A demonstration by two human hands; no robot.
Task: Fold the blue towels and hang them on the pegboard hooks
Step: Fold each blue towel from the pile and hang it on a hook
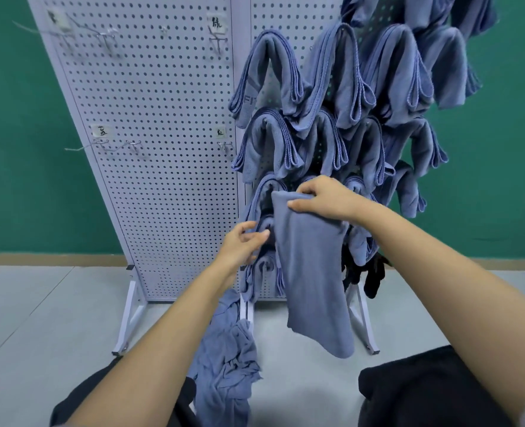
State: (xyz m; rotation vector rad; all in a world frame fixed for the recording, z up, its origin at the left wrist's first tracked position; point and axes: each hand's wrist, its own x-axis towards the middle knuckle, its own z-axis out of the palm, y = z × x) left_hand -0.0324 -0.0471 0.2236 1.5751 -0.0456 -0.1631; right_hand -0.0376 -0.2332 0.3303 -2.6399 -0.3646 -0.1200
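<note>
My right hand (324, 197) pinches the top fold of a folded blue towel (313, 282), which hangs down in front of the lower part of the right pegboard (285, 23). My left hand (244, 243) touches a hung blue towel (262, 226) just left of it, fingers loosely curled against the cloth. Several folded blue towels (267, 72) hang in rows over the right pegboard's hooks. The hook behind the held towel is hidden.
The left pegboard (150, 149) carries bare metal hooks (224, 146) with small labels. A heap of unfolded blue towels (224, 359) lies on the grey floor between my knees. Dark cloth (373, 275) hangs at the right pegboard's bottom edge. A green wall stands behind.
</note>
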